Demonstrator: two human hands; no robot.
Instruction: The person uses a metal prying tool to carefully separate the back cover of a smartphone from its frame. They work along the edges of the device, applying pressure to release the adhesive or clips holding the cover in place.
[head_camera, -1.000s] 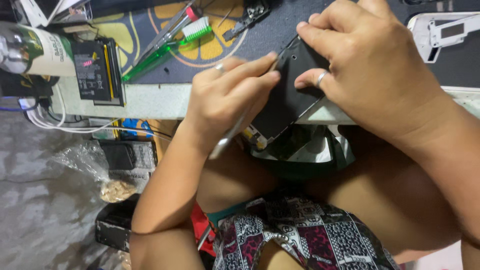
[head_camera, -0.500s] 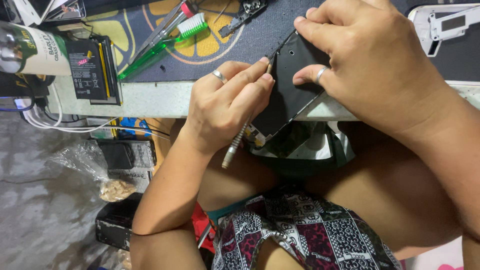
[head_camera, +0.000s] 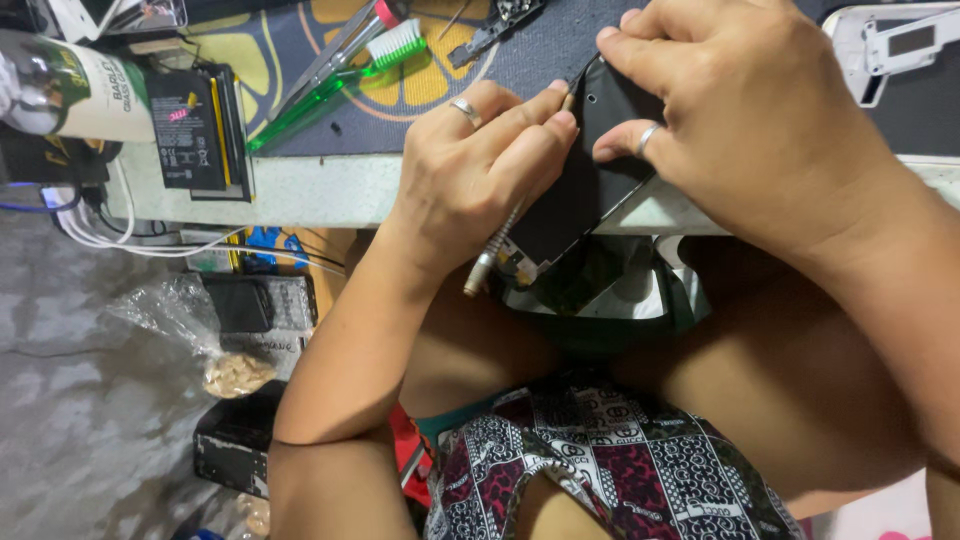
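Observation:
A black phone (head_camera: 583, 195) lies tilted over the near edge of the workbench (head_camera: 330, 190). My right hand (head_camera: 740, 110) presses down on its upper part, a ring on one finger. My left hand (head_camera: 478, 170), also ringed, pinches a thin white-handled tool (head_camera: 490, 255) whose tip meets the phone's left edge near the top. The tool's handle sticks out below my palm. My fingers hide the tip itself.
A dark patterned mat (head_camera: 420, 70) covers the bench, with a green toothbrush (head_camera: 335, 80), tweezers, a phone battery (head_camera: 195, 130) and a labelled bottle (head_camera: 70, 85) at left. A white phone frame (head_camera: 890, 45) sits at top right. Cables, a plastic bag (head_camera: 190, 330) and dark boxes lie on the floor.
My left hand has slid up along the phone's left edge with the tool, from near the bottom corner toward the top. My right hand keeps holding the phone.

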